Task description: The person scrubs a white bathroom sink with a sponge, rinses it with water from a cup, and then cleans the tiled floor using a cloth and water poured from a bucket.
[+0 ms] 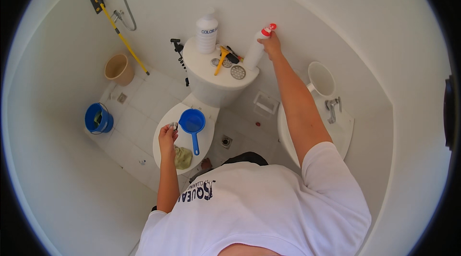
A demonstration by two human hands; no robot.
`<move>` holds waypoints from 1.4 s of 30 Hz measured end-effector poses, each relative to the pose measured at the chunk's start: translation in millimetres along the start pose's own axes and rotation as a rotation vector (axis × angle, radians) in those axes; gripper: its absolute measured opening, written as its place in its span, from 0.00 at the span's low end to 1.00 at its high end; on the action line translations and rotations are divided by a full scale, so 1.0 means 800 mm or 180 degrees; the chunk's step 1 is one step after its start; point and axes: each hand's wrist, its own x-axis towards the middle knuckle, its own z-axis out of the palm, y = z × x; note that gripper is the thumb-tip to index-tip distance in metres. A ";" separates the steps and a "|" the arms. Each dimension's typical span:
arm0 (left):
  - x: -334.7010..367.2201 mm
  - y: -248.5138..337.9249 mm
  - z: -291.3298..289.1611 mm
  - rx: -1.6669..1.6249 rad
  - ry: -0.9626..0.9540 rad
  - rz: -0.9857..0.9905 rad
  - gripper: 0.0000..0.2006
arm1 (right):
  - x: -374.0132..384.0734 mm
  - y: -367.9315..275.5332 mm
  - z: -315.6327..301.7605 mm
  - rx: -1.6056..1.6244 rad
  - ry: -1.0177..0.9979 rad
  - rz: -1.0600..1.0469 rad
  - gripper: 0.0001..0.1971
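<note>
My right hand [271, 46] is wrapped round the upper part of a white bottle [254, 54] with a red cap, at the right end of the toilet tank lid [230, 79]. Over the closed toilet seat lid, my left hand [167, 134] pinches a small silvery piece [174, 125], too small to name. Just right of that hand lies a blue dipper [192, 120], its handle toward me. A crumpled yellow-green cloth [183, 158] rests on the lid nearer to me. On the tank stand a large white bottle [207, 32], a yellow scraper-like tool [221, 60] and round metal drain covers [238, 72].
To the right is a white sink with a chrome faucet [332, 108] and a white pail [321, 79]. A blue bucket [99, 118] and a tan bucket [119, 69] stand at the left. A yellow-handled mop [124, 39] leans on the wall. A floor drain [226, 141] lies beside the toilet.
</note>
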 end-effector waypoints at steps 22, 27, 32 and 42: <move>-0.124 0.009 0.274 0.0487 -0.3036 -0.1025 0.15 | -0.322 -0.032 -0.370 -0.1074 -0.2483 0.1715 0.16; -0.173 -0.056 0.411 0.0342 -0.3599 -0.1638 0.13 | -0.382 0.251 -0.332 -0.2417 -0.0211 0.0401 0.24; -0.167 -0.140 0.477 0.0171 -0.3317 -0.1699 0.11 | -0.382 0.259 -0.329 -0.2728 -0.0020 0.0749 0.18; -0.169 -0.200 0.477 0.0427 -0.2962 -0.1237 0.14 | -0.414 0.178 -0.252 0.0981 0.1282 0.0818 0.13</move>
